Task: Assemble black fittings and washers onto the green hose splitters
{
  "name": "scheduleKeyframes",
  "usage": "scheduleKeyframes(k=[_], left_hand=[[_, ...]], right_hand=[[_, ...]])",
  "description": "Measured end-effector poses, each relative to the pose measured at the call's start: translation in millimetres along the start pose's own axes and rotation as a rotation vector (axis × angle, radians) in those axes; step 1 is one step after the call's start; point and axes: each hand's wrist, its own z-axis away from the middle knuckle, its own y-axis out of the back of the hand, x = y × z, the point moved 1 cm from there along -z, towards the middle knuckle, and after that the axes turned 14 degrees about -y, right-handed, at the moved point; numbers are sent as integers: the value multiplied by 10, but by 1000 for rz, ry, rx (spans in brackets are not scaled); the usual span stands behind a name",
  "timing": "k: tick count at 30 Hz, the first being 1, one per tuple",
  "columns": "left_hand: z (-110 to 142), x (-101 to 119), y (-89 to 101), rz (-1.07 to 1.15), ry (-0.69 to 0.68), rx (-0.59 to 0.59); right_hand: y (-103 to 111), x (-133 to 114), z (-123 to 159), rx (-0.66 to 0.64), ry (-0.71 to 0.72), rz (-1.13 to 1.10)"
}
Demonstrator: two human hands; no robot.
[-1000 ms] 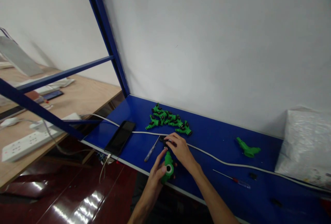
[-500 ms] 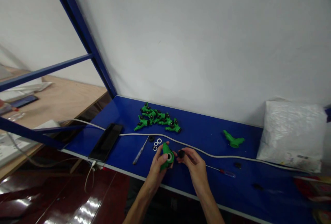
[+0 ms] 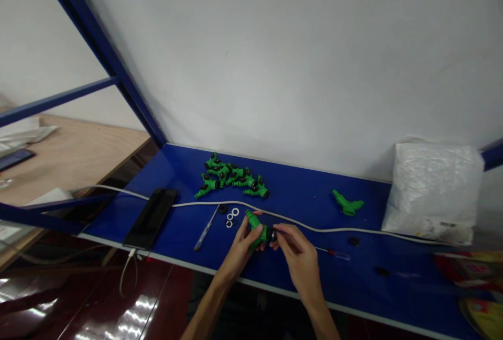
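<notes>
My left hand [image 3: 239, 248] is closed around a green Y-shaped hose splitter [image 3: 255, 222] above the blue shelf, close to its front edge. In the fingertips of my right hand [image 3: 298, 253] is a small round black fitting [image 3: 273, 234], placed against the splitter's right end; whether it is seated there I cannot tell. Left of my hands lie white rings [image 3: 234, 211], a black ring [image 3: 222, 208] and a screwdriver [image 3: 203, 235] with a clear handle. Another screwdriver [image 3: 338, 254] rests just right of my right hand, its shaft partly hidden.
Several green splitters with black parts [image 3: 238, 176] are heaped near the wall. A bare green Y-shaped body [image 3: 348, 205] lies farther right, before a white plastic package [image 3: 432, 193]. A white cable [image 3: 291, 218] crosses the blue shelf [image 3: 298, 188]. A dark phone or tablet [image 3: 151, 219] lies left.
My right hand has brought the black fitting up to the splitter, which my left hand has turned so its open end faces right. The whole view has shifted slightly.
</notes>
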Motion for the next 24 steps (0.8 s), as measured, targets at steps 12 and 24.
scheduleKeyframes(k=[12,24], left_hand=[[-18,-3,34,-73,68,-58],[-59,-24,8,-104,116,-128]], right_hand=[[95,16,65,-68,273,291],[191,78,166,-135,306,425]])
